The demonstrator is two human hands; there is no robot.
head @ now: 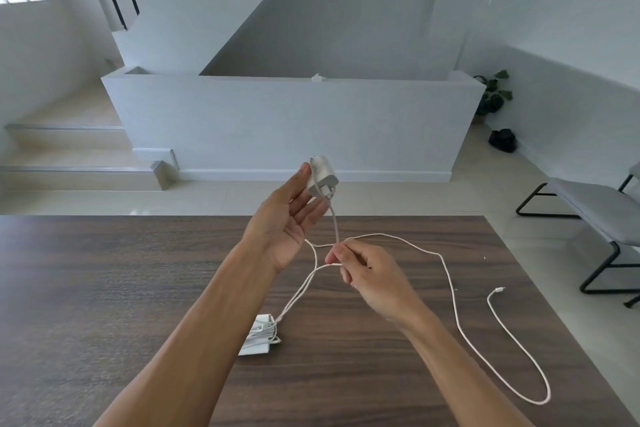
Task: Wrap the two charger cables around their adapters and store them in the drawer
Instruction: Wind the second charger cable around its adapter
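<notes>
My left hand (289, 218) holds a white charger adapter (322, 175) up above the far edge of the dark wooden table (104, 288). Its white cable (453, 295) drops from the adapter to my right hand (367, 274), which pinches it, then trails in a long loop across the table's right side to a free plug end (499, 289). A second white adapter (260, 336) lies on the table near me with cable partly wound round it; a strand of its cable (298, 291) rises towards my right hand.
Beyond the table is a tiled floor, a low white wall (294, 121) and steps at the left. A grey bench with black legs (595, 215) stands to the right. No drawer is in view.
</notes>
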